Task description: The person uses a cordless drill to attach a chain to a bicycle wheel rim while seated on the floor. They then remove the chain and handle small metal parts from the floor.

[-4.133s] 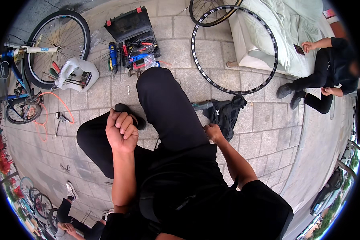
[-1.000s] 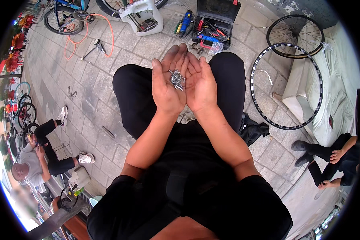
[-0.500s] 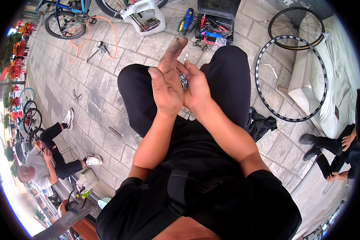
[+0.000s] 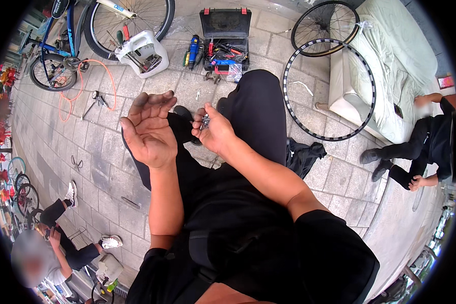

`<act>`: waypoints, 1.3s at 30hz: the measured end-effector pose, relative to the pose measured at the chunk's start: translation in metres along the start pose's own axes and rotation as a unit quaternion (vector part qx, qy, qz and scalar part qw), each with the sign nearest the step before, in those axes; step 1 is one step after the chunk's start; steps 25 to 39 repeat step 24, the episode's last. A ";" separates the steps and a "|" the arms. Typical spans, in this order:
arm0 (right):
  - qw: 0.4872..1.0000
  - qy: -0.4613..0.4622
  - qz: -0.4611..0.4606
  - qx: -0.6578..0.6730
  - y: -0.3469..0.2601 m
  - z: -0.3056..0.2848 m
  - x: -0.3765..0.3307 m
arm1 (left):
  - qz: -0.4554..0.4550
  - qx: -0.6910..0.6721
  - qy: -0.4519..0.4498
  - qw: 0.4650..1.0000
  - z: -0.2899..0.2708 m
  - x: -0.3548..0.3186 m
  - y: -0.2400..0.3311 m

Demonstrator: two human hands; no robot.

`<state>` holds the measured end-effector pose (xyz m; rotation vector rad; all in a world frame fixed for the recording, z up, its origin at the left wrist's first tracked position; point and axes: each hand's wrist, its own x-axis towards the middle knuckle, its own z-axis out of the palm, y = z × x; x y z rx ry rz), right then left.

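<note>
Small silver metal pieces that look like spoke nipples (image 4: 205, 122) lie heaped in my right hand (image 4: 219, 133), its fingers curled around them. Beside it on the left, my left hand (image 4: 154, 137) is raised with the palm up, fingers loosely bent and spread. Dark grime marks its fingertips, and nothing lies in it. A gap separates the two hands, both held above my lap. On the paving beyond them, a few small pale pieces (image 4: 198, 94) lie loose. To the right, a bare black bicycle rim (image 4: 285, 93) with white marks rests on the ground.
An opened toolbox (image 4: 225, 23) stands ahead, near a cut white jug (image 4: 159, 57) of tools. A spoked wheel (image 4: 293, 35) leans by a covered sofa (image 4: 390, 66). Ahead left are a blue bicycle (image 4: 68, 38) and an orange hose (image 4: 114, 91). People sit at both sides.
My hands were pressed together and have moved apart, the left one leftward. The metal pieces stay in my right hand. The whole view has shifted, with the surroundings now lower and further left.
</note>
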<state>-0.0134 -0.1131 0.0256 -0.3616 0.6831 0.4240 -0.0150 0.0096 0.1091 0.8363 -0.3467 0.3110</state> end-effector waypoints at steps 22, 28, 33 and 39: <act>0.993 -0.004 0.111 -0.034 -0.021 -0.050 0.022 | -0.052 0.156 0.035 0.986 -0.016 0.034 -0.014; 0.992 0.001 0.119 -0.035 -0.018 -0.054 0.027 | -0.052 0.181 0.045 0.981 -0.017 0.038 -0.009; 0.992 0.001 0.119 -0.035 -0.018 -0.054 0.027 | -0.052 0.181 0.045 0.981 -0.017 0.038 -0.009; 0.992 0.001 0.119 -0.035 -0.018 -0.054 0.027 | -0.052 0.181 0.045 0.981 -0.017 0.038 -0.009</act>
